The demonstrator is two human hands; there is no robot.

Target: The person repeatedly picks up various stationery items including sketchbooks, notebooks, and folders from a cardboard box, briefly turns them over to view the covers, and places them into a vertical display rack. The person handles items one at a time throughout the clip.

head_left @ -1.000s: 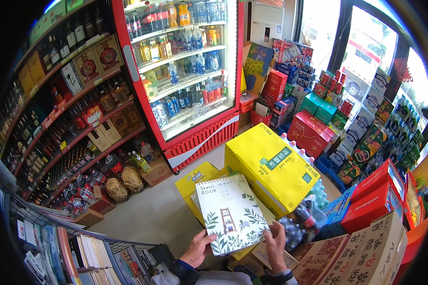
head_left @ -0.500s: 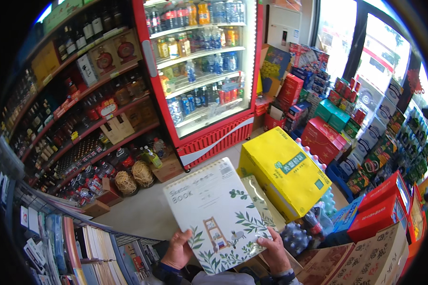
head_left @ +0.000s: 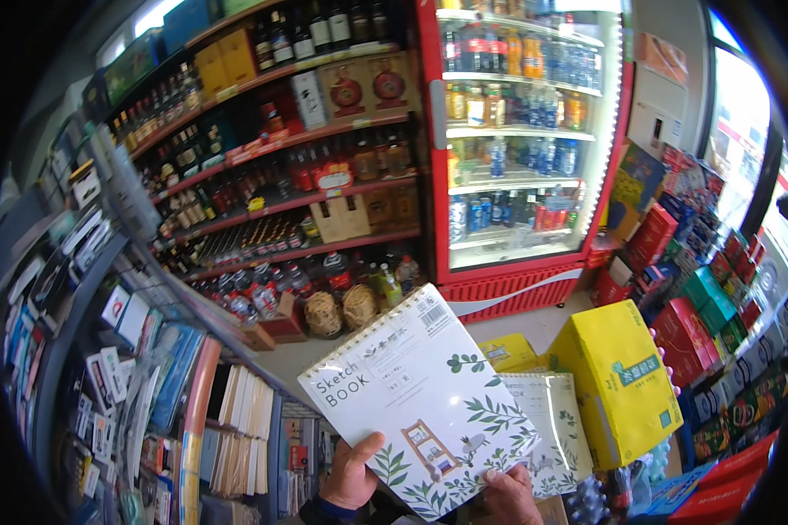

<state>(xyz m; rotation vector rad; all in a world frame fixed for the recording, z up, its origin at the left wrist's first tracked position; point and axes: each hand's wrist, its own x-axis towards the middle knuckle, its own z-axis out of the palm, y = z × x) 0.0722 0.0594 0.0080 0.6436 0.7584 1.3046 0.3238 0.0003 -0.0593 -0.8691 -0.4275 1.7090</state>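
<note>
A white spiral-bound sketchbook (head_left: 411,376) with green leaves and a small brown shelf drawn on its cover is held up, tilted, in front of me. My left hand (head_left: 350,474) grips its lower left edge, thumb on the cover. Along the lower right edge my right hand (head_left: 511,495) holds it too, thumb on top and the other fingers hidden underneath. Behind it, to the right, lies a second sketchbook (head_left: 559,416) with a similar leaf pattern, partly covered by the first. A tall yellow carton (head_left: 617,381) stands beside that one.
On the left, racks hold notebooks (head_left: 241,429) and boxed stationery (head_left: 109,376). Shelves of bottles (head_left: 263,232) line the back wall, next to a red drinks fridge (head_left: 512,293). Stacked red boxes (head_left: 687,337) and packed goods crowd the right side.
My view has turned left, so the fridge and yellow carton sit farther right and more of the left racks shows. Both hands keep hold of the sketchbook; more of the second one shows.
</note>
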